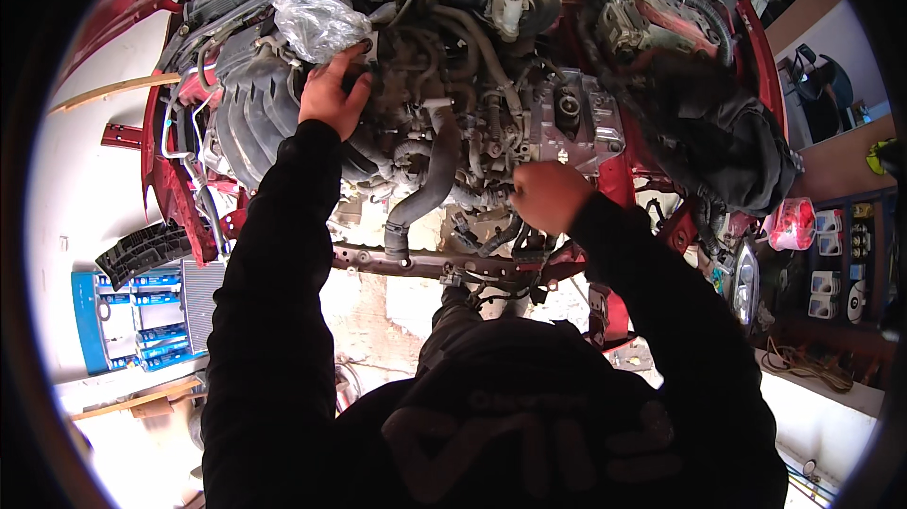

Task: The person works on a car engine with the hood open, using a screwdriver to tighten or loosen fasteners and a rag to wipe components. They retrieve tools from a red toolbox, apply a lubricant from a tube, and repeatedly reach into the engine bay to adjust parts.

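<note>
A dusty engine with hoses and a ribbed grey intake manifold (pixel 253 117) fills the bay of a red car. My left hand (pixel 333 98) rests on the engine beside the manifold, thumb and fingers apart. Its fingertips are next to a crumpled clear plastic wrap (pixel 321 25). At the engine's front right, my right hand (pixel 551 197) is closed, near hose ends and a silvery housing (pixel 578 121). Whatever its fingers grip is hidden. A thick black coolant hose (pixel 436 169) bends down between my hands.
Along the bay's front runs a dark red crossmember (pixel 425 263), with loose wiring (pixel 515 292) hanging at it. Black cloth (pixel 709 136) drapes over the right fender. A headlight (pixel 745 284) and shelves with boxes (pixel 827 254) stand at right; a blue rack (pixel 92 320) stands at left.
</note>
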`<state>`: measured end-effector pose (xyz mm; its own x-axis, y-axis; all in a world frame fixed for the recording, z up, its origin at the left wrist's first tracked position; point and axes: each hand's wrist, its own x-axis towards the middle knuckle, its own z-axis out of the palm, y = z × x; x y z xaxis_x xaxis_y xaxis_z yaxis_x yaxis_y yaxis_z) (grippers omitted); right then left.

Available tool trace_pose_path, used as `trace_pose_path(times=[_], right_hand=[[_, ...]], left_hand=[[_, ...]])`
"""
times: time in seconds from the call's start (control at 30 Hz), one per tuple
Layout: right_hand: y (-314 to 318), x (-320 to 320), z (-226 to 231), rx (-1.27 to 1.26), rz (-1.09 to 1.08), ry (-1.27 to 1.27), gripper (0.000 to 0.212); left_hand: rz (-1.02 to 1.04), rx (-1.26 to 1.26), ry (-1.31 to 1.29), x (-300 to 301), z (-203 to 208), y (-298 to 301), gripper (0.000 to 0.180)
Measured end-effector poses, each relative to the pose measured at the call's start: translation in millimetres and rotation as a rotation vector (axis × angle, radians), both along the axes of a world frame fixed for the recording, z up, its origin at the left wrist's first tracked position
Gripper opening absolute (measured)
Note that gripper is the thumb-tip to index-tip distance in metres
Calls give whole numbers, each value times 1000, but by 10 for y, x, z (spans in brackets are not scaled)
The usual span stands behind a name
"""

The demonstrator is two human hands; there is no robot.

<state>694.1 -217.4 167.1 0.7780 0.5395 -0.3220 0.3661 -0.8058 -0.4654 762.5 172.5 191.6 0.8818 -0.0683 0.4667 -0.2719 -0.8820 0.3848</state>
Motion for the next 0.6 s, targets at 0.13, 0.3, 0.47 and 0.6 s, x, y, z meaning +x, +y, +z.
trace_pose_path(times=[0.13,0.3,0.47,0.6], right_hand=[[550,605,-563,-225,-35,-70,30],[740,923,-963,-208,-200,-35,33],[821,1009,-1035,-238,-140,-44,32],[894,1027,-1014,-279,-75,-46,33]], left_hand=[[6,-1,-3,11,16,11,49],[-17,-6,-31,36,8,41,47],[-24,-12,-37,37,-3,50,46],[-25,-14,-36,19,15,41,46]])
